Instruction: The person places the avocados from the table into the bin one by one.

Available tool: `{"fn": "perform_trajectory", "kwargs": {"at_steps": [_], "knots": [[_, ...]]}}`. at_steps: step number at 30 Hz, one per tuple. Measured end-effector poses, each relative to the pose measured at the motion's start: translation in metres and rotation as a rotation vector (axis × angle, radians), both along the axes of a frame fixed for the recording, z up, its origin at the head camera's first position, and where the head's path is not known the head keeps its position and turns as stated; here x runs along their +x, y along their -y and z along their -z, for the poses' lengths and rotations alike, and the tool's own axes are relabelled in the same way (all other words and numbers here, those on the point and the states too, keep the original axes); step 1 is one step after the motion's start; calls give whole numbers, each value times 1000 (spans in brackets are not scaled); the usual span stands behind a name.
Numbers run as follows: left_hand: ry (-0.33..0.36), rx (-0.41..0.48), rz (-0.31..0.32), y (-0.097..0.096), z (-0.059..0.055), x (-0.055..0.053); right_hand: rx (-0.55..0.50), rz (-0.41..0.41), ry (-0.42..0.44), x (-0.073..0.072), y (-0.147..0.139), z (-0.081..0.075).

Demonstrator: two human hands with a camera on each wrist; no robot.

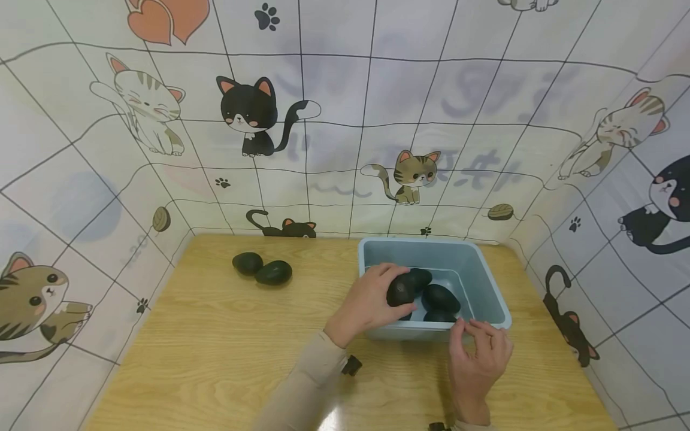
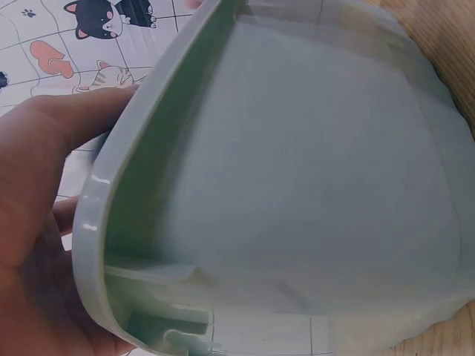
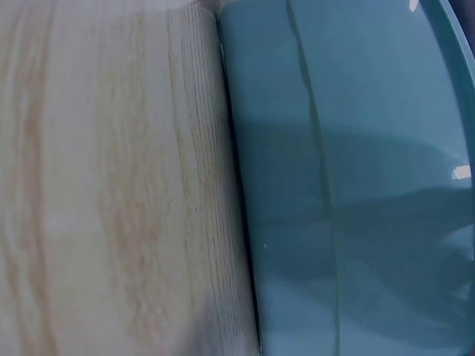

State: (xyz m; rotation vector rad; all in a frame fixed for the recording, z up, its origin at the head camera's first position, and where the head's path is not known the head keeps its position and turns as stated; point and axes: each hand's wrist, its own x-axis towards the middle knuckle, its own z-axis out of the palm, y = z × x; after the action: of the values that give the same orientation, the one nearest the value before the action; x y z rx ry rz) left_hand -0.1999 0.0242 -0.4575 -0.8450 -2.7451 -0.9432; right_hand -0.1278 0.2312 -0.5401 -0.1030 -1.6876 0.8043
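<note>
A light blue plastic bin [image 1: 487, 281] stands on the wooden table at the right. My left hand [image 1: 366, 299] reaches over its left front edge and grips a dark green avocado [image 1: 401, 291] between thumb and fingers. Several more avocados lie inside, among them one [image 1: 441, 298] in the middle and another [image 1: 420, 279] partly behind the held one. At the front right corner, my right hand [image 1: 481, 353] pinches the bin's rim. The left wrist view shows the bin's outer wall [image 2: 297, 163] up close; in the right wrist view the bin's side [image 3: 386, 148] fills the right half.
Two avocados, a left one [image 1: 248, 263] and a right one [image 1: 274, 273], lie side by side at the back left of the table [image 1: 226, 359]. A cloth [image 1: 334, 90] printed with cats and grid lines covers the walls behind and at both sides.
</note>
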Motion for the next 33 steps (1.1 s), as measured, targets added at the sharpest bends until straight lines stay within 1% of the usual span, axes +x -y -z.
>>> {"fn": "perform_trajectory", "kwargs": {"at_steps": [3,7,11,14,20,25,28,33], "knots": [[-11,7,2,1,2,-1,3,-4,21,0,0,1],[-35,20,-12,5,5,-1,3,-4,39,0,-2,5],[-54,36,-20,9,7,-2,5,-1,15,-3,-4,7],[-65,51,-12,12,9,-1,2,6,-11,-5,-5,9],[-65,118,2,16,9,1,0,13,5,-4,-5,10],[-71,174,-26,22,9,1,-3,15,15,-4,-6,12],[-82,198,-45,27,9,1,-5,17,3,-5,-6,13],[-99,210,-59,33,10,0,-8,13,3,-6,-6,13]]}}
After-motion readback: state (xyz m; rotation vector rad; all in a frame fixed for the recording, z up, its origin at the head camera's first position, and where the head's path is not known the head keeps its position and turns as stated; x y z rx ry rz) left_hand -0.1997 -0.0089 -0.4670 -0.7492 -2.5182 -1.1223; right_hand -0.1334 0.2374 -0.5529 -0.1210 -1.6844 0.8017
